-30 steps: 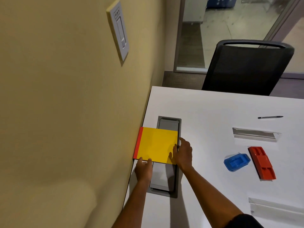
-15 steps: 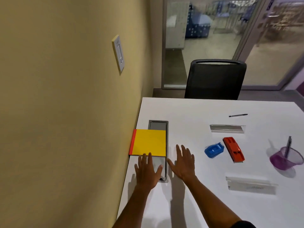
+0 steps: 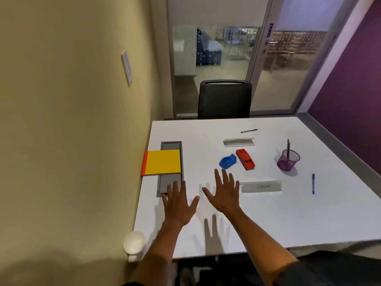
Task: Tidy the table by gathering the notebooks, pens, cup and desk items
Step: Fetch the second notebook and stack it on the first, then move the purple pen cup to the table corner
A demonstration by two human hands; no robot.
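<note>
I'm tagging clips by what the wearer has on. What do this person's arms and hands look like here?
Both forearms are bare to the bottom edge of the picture, with no sleeve visible on either. The left hand and right hand wear no gloves, and no ring, watch or bracelet can be made out. Dark clothing shows at the lower right, beside the right arm.

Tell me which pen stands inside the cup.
The dark pen stands upright in the purple mesh cup; the blue pen and black pen lie flat.
</note>
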